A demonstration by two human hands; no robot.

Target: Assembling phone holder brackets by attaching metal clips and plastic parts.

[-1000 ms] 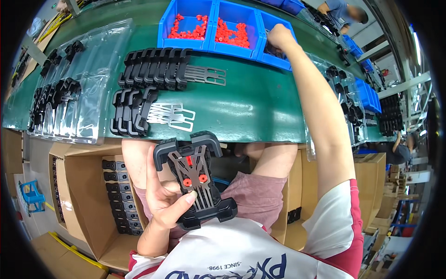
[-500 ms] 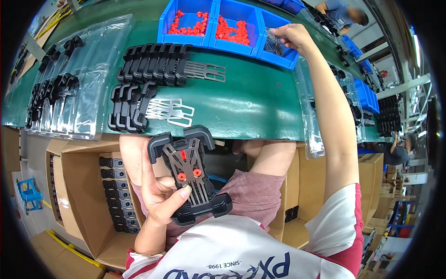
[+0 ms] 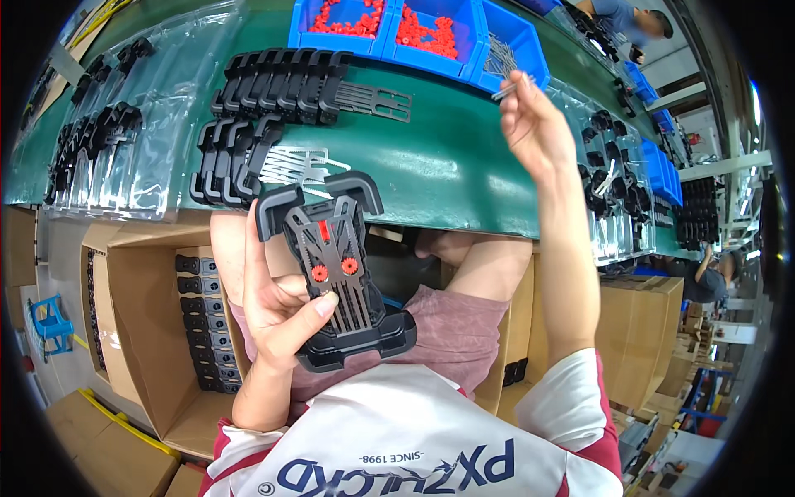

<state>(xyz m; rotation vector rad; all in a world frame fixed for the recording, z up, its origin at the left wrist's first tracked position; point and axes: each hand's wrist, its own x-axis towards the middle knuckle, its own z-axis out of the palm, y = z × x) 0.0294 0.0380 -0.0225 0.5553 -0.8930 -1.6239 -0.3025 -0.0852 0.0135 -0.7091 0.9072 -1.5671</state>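
My left hand (image 3: 281, 323) is closed round a black phone holder (image 3: 340, 290) above my lap, its thumb pressed on the lower part. The holder's open face shows slotted grey metal plates, two red gears (image 3: 320, 272) and a small red piece above them. My right hand (image 3: 537, 132) is raised over the bench's near right part, fingertips pinching a thin grey metal piece (image 3: 502, 92); its exact kind is too small to tell. Just beyond that hand is a blue bin (image 3: 537, 68) of thin metal pieces (image 3: 500, 58).
Two blue bins hold small red parts (image 3: 426, 35). Rows of black holder parts (image 3: 277, 87) with metal plates lie on the green bench (image 3: 431, 157). Clear plastic trays (image 3: 178, 108) flank them. Open cardboard boxes (image 3: 137, 306) stand beside my legs. Other people sit farther right.
My right hand has come out of the metal-piece bin toward me, now with a thin metal piece at its fingertips. My left hand still holds the phone holder, slightly higher in view.
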